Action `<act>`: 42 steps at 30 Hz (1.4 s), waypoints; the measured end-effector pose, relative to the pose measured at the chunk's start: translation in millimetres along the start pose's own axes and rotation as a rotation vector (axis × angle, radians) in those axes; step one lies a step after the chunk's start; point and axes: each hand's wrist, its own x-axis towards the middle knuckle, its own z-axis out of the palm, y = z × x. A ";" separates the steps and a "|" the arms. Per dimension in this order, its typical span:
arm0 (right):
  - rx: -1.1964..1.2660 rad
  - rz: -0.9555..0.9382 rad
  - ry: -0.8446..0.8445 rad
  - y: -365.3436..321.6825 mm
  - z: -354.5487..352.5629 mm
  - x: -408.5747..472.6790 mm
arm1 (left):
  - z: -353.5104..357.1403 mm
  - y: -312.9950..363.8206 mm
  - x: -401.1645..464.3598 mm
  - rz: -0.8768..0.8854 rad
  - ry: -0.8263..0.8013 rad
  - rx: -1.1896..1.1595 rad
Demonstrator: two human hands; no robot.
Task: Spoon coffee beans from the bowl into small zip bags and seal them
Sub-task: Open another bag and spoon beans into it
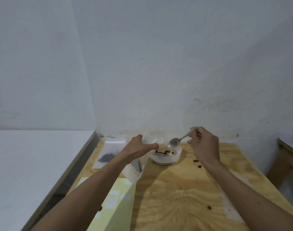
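My left hand (140, 148) holds a clear zip bag (134, 170) by its open top, and the bag hangs down to the table with a few dark beans inside. My right hand (203, 145) pinches the handle of a metal spoon (175, 141). The spoon's bowl hovers just above the white bowl (175, 157), between the bag's mouth and the bowl, and looks empty. Several coffee beans (162, 152) lie in the bowl.
A filled zip bag (109, 154) lies flat at the table's back left. Loose beans (196, 161) are scattered on the wooden table (184, 197). A yellow-green sheet (115, 205) lies at the front left. A white surface (34, 164) stands left, another table (287, 157) right.
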 end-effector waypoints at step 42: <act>0.384 0.283 0.134 -35.5 -21.6 12.0 | 15.8 25.6 1.3 0.131 0.035 -0.102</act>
